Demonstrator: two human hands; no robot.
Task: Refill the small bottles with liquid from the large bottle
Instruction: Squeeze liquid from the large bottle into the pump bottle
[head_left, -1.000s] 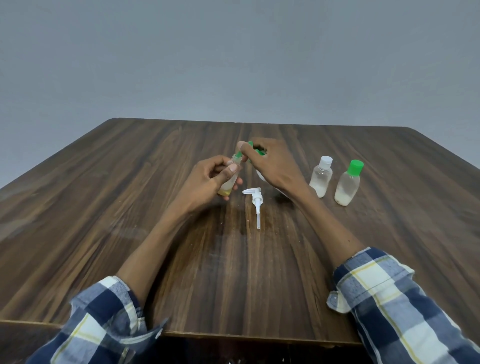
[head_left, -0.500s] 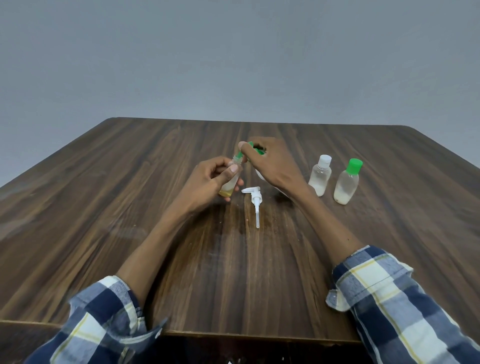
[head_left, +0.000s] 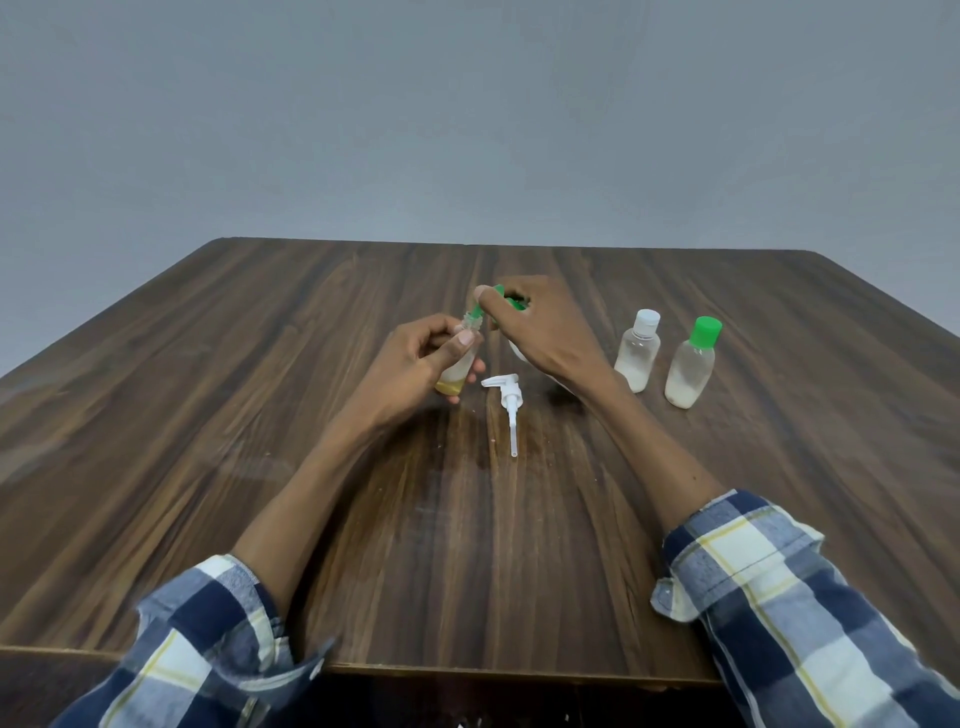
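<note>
- Left hand (head_left: 415, 364) grips a small clear plastic bottle (head_left: 460, 366) round its body, thumb across the front; a shallow layer of yellowish liquid sits at the bottom. Bottle is tilted, neck leaning toward the right hand, held off the dark wood-grain table (head_left: 260, 415).
- Right hand (head_left: 540, 332) pinches a green plastic cap (head_left: 506, 301) right at that bottle's neck, fingers curled round it. My read: left hand braces the body so the right can twist the cap. On or off, can't tell.
- Cap sits directly above and right of the left thumb, touching or just clear of the neck; the gap is too small to resolve.
- White plastic pump head with a long dip tube (head_left: 506, 400) lies flat on the table, just below both hands, tube pointing toward the person. Probably pulled from the large bottle to open it for pouring.
- Large bottle: mostly hidden. A bit of white (head_left: 517, 353) shows under the right wrist, likely it, not certain.
- Two more small clear bottles stand upright to the right of the right forearm, side by side, close but apart: one with a white cap (head_left: 638, 358), one with a green cap (head_left: 691, 364). Both capped, whitish liquid filling the lower part. Likely parked there out of the working zone.
- Blue, white and yellow plaid sleeves (head_left: 810, 613) pushed up both forearms.
</note>
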